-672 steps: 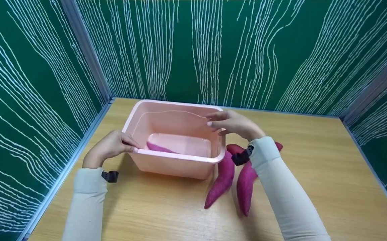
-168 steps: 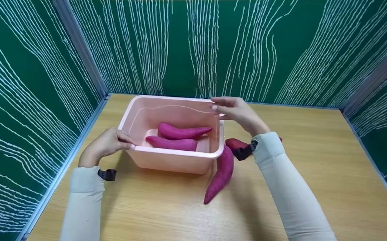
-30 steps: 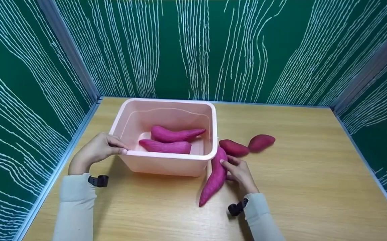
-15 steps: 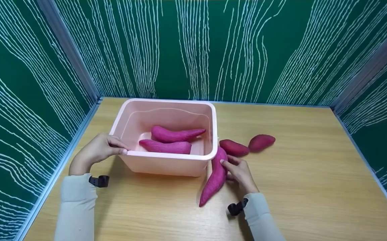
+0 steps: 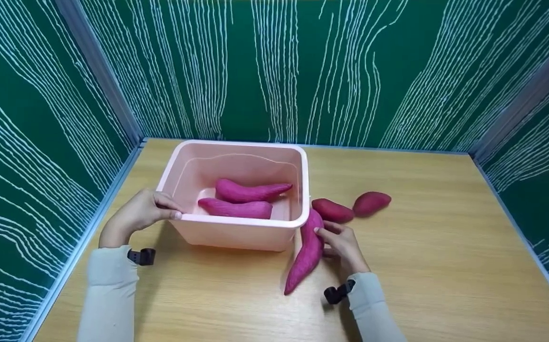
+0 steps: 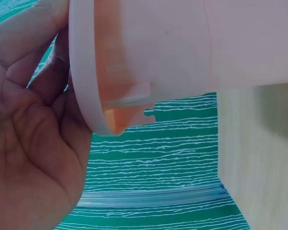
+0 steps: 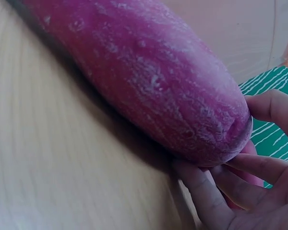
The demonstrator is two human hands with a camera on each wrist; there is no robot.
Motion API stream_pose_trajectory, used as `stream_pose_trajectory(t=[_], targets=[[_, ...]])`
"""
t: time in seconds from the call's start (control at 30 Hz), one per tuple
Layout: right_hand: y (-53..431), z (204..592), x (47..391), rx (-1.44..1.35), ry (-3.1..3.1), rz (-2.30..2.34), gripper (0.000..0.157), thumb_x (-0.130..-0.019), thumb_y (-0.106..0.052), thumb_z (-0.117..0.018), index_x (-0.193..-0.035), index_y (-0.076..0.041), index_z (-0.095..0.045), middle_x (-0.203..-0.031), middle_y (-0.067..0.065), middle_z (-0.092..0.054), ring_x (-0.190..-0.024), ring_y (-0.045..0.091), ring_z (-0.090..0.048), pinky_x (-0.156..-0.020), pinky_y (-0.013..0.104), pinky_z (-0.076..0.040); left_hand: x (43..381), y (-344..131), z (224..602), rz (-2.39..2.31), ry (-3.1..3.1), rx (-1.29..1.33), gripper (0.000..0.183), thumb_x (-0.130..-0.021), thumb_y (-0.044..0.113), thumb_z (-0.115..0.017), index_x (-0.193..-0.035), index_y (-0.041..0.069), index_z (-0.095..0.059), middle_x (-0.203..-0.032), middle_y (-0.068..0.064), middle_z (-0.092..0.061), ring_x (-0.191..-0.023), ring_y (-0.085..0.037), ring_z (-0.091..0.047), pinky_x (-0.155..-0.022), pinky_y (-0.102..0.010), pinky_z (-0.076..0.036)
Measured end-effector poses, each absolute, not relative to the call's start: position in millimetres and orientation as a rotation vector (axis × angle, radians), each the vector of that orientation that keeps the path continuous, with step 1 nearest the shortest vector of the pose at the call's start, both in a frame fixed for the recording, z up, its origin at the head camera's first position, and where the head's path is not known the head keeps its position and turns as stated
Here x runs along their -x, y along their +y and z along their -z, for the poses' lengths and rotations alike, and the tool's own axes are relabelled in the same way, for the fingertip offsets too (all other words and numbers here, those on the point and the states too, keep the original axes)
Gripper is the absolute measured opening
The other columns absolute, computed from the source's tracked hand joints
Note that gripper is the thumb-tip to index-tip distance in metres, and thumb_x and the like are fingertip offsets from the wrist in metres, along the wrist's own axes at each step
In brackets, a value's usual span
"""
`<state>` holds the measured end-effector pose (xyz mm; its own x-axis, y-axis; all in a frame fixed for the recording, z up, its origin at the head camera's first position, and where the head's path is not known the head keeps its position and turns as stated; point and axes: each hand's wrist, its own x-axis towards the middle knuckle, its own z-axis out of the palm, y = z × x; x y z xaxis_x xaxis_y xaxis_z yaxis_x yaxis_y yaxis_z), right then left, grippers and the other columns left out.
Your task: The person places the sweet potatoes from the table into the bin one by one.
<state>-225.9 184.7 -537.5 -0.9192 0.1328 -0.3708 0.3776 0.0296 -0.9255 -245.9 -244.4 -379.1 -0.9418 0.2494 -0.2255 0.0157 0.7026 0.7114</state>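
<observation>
My left hand (image 5: 137,216) grips the near left corner of a pale pink plastic bin (image 5: 236,235), thumb on the rim. In the left wrist view, the palm (image 6: 36,143) lies beside that rim. Two long magenta sweet potatoes, a rear one (image 5: 250,191) and a front one (image 5: 237,209), lie on the bin's floor. A third long sweet potato (image 5: 304,261) lies on the table against the bin's right side. My right hand (image 5: 345,244) holds its upper end between thumb and fingers; the right wrist view shows the fingertips at its rounded end.
Two shorter dark red tubers, one near the bin (image 5: 332,210) and one farther right (image 5: 372,204), lie almost end to end on the wooden table (image 5: 445,247). Green walls with white streaks (image 5: 341,71) enclose the table's back and sides.
Over the longer span, a second sweet potato has come into the bin. My right hand has moved from the bin's right rim down to the third one; the last second shows almost no motion.
</observation>
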Motion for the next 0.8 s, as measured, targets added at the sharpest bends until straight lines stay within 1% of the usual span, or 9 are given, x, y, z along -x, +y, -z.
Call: stream_pose_trajectory(t=[0.17,0.27,0.4,0.67,0.8], targets=[[185.1,537.2,226.0,-0.533,2.099,2.006,0.054,-0.086,-0.019,-0.068,-0.134,0.000,-0.053,-0.117,0.016,-0.063,-0.083,0.015,-0.065,-0.066,0.029,-0.057,244.7,-244.2,379.1,-1.084,2.625,-0.240,0.022,-0.083,0.016,-0.075,-0.102,0.007,-0.076,-0.114,-0.016,-0.068,-0.113,-0.034,-0.050,-0.100,-0.051,-0.046],[186.0,536.6,226.4,-0.536,2.106,2.007,0.053,-0.085,-0.019,-0.068,-0.133,0.000,-0.054,-0.116,0.015,-0.064,-0.082,0.014,-0.065,-0.067,0.028,-0.057,244.2,-243.5,378.7,-1.079,2.639,-0.273,0.021,-0.083,0.015,-0.074,-0.102,0.005,-0.076,-0.113,-0.016,-0.068,-0.111,-0.033,-0.050,-0.099,-0.050,-0.047],[188.3,535.7,225.8,-0.517,2.101,2.013,0.052,-0.086,-0.019,-0.068,-0.132,0.001,-0.054,-0.112,0.014,-0.065,-0.080,0.014,-0.065,-0.068,0.029,-0.057,244.3,-243.8,379.1,-1.075,2.640,-0.267,0.020,-0.083,0.013,-0.074,-0.101,0.006,-0.076,-0.113,-0.016,-0.068,-0.112,-0.033,-0.049,-0.100,-0.050,-0.046],[190.8,532.8,225.6,-0.502,2.087,2.012,0.052,-0.087,-0.017,-0.067,-0.134,0.001,-0.053,-0.109,0.013,-0.065,-0.079,0.014,-0.066,-0.066,0.030,-0.057,246.1,-245.0,379.3,-1.090,2.613,-0.224,0.020,-0.083,0.013,-0.074,-0.102,0.008,-0.076,-0.116,-0.016,-0.067,-0.117,-0.034,-0.047,-0.101,-0.052,-0.045],[193.0,530.7,225.2,-0.496,2.077,1.997,0.052,-0.088,-0.017,-0.066,-0.134,0.002,-0.051,-0.108,0.012,-0.065,-0.079,0.014,-0.065,-0.067,0.030,-0.057,246.1,-245.5,380.0,-1.090,2.608,-0.226,0.021,-0.083,0.014,-0.074,-0.103,0.008,-0.076,-0.116,-0.016,-0.067,-0.117,-0.034,-0.046,-0.102,-0.053,-0.044]])
